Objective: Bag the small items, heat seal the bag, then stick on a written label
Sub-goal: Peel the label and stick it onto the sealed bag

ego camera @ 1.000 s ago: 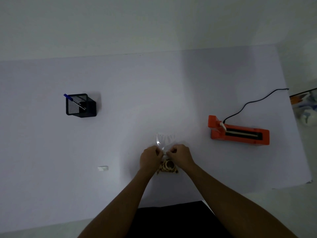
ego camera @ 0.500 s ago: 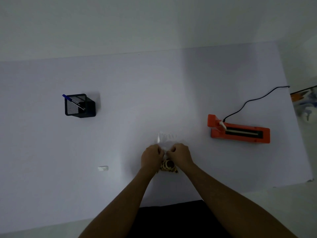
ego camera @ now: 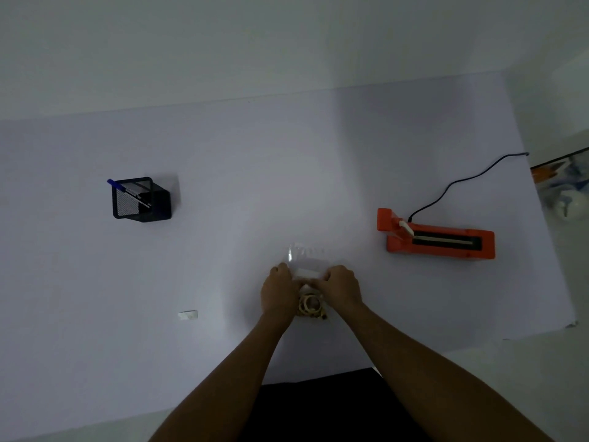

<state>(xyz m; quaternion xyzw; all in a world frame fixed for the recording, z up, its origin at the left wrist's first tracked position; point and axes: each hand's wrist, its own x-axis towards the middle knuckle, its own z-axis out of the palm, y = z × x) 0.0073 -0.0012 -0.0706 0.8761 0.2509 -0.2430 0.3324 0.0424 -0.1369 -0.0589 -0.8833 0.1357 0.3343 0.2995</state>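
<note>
Head view, looking down on a pale table (ego camera: 223,186) in dim light. At the near centre the left hand (ego camera: 279,291) and the right hand (ego camera: 342,287) sit close together, knuckles up and fingers curled. Each pinches one side of a clear plastic bag (ego camera: 306,261), which reaches away from the person and catches a streak of glare along its left edge. Between the wrists, just nearer than the grip, lies a tangle of small items (ego camera: 310,306) that look like pale rubber bands. Whether they sit inside the bag or under it cannot be told, since the hands cover the join.

To the right, well apart from the hands, an orange heat sealer (ego camera: 439,240) lies flat with its dark sealing strip facing up. A black cord (ego camera: 462,183) runs from its left end to the far right corner of the table. To the left of the hands, near the front, rests a small white label (ego camera: 188,315). Far left stands a black mesh pen holder (ego camera: 141,199) with a blue pen (ego camera: 127,191) leaning out of it. Nothing lies between the bag and the sealer.

Off the table's right edge sits a blurred heap of clutter (ego camera: 564,193). A plain wall (ego camera: 287,43) backs the table, and a dark garment (ego camera: 318,406) fills the gap between the forearms at the bottom.
</note>
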